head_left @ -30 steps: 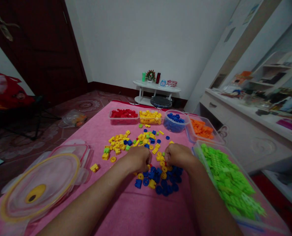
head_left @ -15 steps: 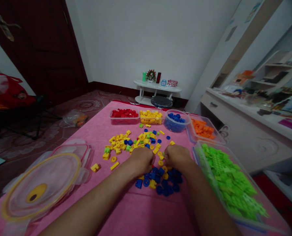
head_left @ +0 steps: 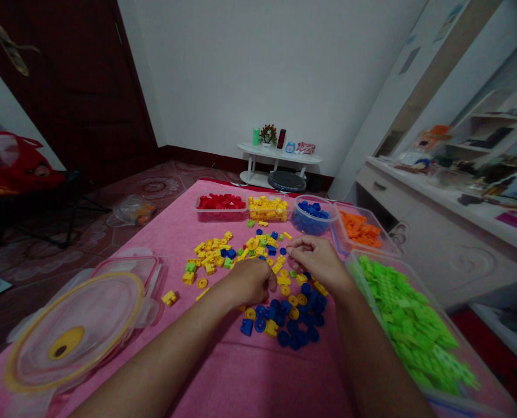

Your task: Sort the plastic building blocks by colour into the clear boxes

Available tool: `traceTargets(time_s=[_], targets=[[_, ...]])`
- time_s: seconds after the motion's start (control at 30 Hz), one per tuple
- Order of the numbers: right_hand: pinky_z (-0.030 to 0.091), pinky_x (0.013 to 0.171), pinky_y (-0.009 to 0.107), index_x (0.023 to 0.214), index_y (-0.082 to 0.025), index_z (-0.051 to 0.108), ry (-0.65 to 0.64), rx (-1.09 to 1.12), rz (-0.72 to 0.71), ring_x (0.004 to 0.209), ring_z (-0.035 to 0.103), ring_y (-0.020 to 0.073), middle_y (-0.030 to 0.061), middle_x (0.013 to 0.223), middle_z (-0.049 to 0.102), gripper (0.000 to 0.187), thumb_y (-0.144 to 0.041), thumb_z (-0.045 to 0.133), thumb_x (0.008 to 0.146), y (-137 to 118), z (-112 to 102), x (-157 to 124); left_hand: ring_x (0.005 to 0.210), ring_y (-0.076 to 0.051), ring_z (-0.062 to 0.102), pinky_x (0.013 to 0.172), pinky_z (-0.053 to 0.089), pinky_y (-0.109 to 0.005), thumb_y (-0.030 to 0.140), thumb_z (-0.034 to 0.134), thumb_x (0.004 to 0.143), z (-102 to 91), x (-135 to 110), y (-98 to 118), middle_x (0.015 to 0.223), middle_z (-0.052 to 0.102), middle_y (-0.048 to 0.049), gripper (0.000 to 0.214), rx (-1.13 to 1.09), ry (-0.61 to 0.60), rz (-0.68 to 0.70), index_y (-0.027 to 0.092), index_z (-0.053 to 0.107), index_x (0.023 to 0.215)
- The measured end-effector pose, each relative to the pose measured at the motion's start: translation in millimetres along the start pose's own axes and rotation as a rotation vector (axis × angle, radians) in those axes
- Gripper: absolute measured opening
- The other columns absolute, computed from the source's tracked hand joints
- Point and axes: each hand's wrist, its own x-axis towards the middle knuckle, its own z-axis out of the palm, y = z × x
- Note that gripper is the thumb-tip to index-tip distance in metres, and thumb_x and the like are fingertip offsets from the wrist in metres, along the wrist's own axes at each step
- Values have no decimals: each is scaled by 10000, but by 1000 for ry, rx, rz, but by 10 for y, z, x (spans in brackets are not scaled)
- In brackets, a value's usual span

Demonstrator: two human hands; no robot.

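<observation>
My left hand (head_left: 253, 283) is closed over the middle of the loose toy bricks, fingers curled down; whatever they hold is hidden. My right hand (head_left: 318, 259) hovers to its right, thumb and fingers drawn together in a pinch, and what is between the tips is too small to make out. A blue wheel (head_left: 283, 251) lies beside those fingertips. Nearer to me is a pile of blue pieces (head_left: 293, 338) mixed with some yellow ones. Beyond and left of my left hand spread loose yellow bricks (head_left: 214, 251) with a few blue and green among them.
Along the back stand containers of red bricks (head_left: 221, 201), yellow bricks (head_left: 267, 207), blue pieces (head_left: 313, 210) and orange bricks (head_left: 359, 229). A large box of green bricks (head_left: 410, 331) is at right. Stacked clear lids (head_left: 105, 316) lie at left on the pink cloth (head_left: 223, 371).
My right hand has moved forward and lifted from the bricks, its fist loosening into a pinch. Blue and yellow pieces it covered now show. My left hand has barely moved.
</observation>
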Motion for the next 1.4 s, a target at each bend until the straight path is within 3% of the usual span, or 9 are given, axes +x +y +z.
traceTargets(time_s=[0.33,0.57,0.67,0.77,0.87,1.03,1.2,1.3,1.4], targets=[[416,415,191,785,-145,620,-20,79,27,451,549,99,-20,540,586,212,-320,644,668,-34,93,-4,682,-174,628,567,402,-230,88,595,568,41,-33,115,688,701,-15,174,158,-96,55,206,705,634],[468,485,224,828,-144,634,37,146,-91,528,580,114,8,661,621,288,-372,681,657,-86,171,-29,638,-132,636,597,473,-206,139,647,611,-14,119,-212,704,668,-35,146,-1126,114,-202,128,610,751],[471,503,228,836,-144,659,64,71,-172,569,579,124,25,684,634,247,-340,648,685,-69,258,-24,724,-126,662,625,491,-164,56,586,629,-12,150,-219,812,678,-66,248,-1659,87,-239,110,588,871],[473,544,238,899,-145,685,94,-82,-246,605,586,134,37,713,654,256,-295,627,699,-10,313,-3,703,-135,656,584,502,-160,42,488,636,29,156,-163,844,664,-121,340,-2024,3,-276,44,572,966],[477,572,247,924,-145,690,144,-142,-283,643,598,146,55,759,675,270,-313,606,730,12,271,6,715,-175,651,564,527,-207,96,450,686,0,167,-143,852,642,-170,357,-2181,79,-382,4,543,1018],[472,564,243,849,-148,686,228,-98,-274,633,597,147,56,746,683,258,-367,594,751,-78,103,-15,801,-187,637,651,550,-270,169,420,797,-515,379,-345,851,620,-115,221,-2110,550,-361,103,545,967],[477,560,242,842,-156,685,237,-75,-253,647,608,152,53,769,688,252,-370,602,740,-130,42,-24,896,-203,600,773,497,-313,378,400,856,-1175,763,-734,812,607,-106,310,-1555,828,-397,125,579,853],[473,530,241,844,-150,679,240,-68,-225,610,596,146,56,769,687,270,-383,603,732,-107,4,-15,1023,-228,562,890,429,-356,384,512,799,-1260,871,-842,951,642,-117,291,-1117,946,-369,134,610,910],[476,534,249,864,-139,672,256,-87,-211,605,600,150,64,773,687,292,-389,588,737,-30,-82,22,1016,-211,576,921,404,-332,284,602,717,-1084,822,-821,1018,665,-98,290,-859,897,-164,131,646,959]])
